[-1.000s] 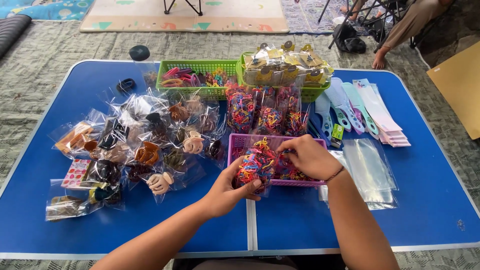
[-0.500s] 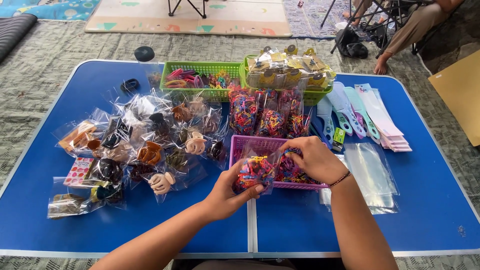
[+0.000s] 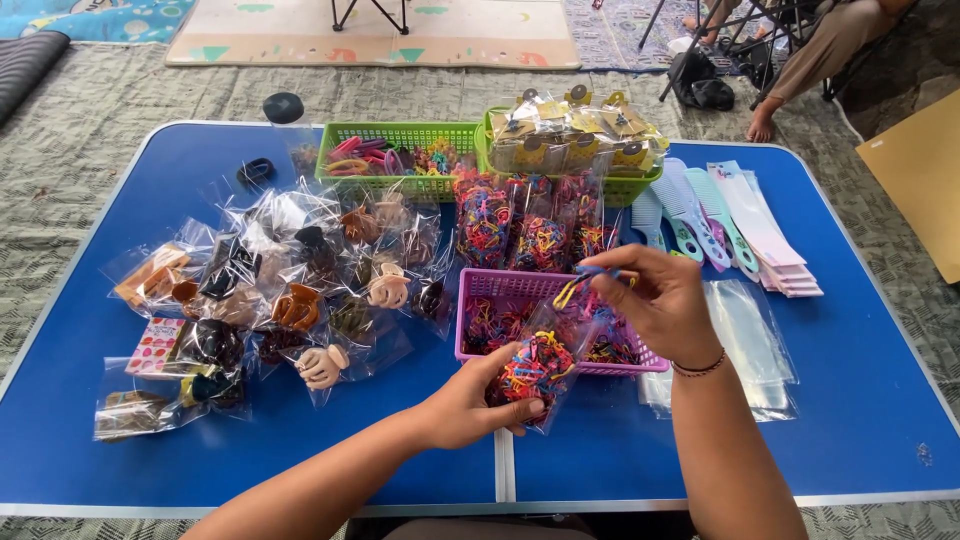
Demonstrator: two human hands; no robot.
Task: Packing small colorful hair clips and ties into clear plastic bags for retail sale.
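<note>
The left hand [image 3: 470, 405] comes in from six o'clock, its grip closed around a small clear bag [image 3: 540, 370] stuffed with bright elastic bands, fingers under it and thumb on its near side. The bag sits over the near edge of a purple basket [image 3: 480, 290] at the middle of the blue counter [image 3: 250, 460]. The right hand [image 3: 660, 300] hovers above that basket, at about two o'clock from the bag, with its grip pinched shut on a few loose bands [image 3: 585, 283], yellow and blue, held just over the bag's open top. A dark bracelet [image 3: 700, 367] rings the right wrist.

More loose bands lie inside the purple basket. At twelve o'clock from it stand filled bags of bands [image 3: 530, 230], leaning against two green baskets: the left one [image 3: 400, 165] holds loose hair ties, the right one [image 3: 620, 185] holds carded packets. At nine o'clock a wide heap of bagged hair claws [image 3: 290, 280] spreads over the counter. At three o'clock lies a stack of empty clear bags [image 3: 750, 340], and at one to two o'clock a fan of pale combs [image 3: 700, 215] beside flat pink packs [image 3: 775, 250]. At the far right, off the counter, someone's foot [image 3: 762, 128] rests on the mat.
</note>
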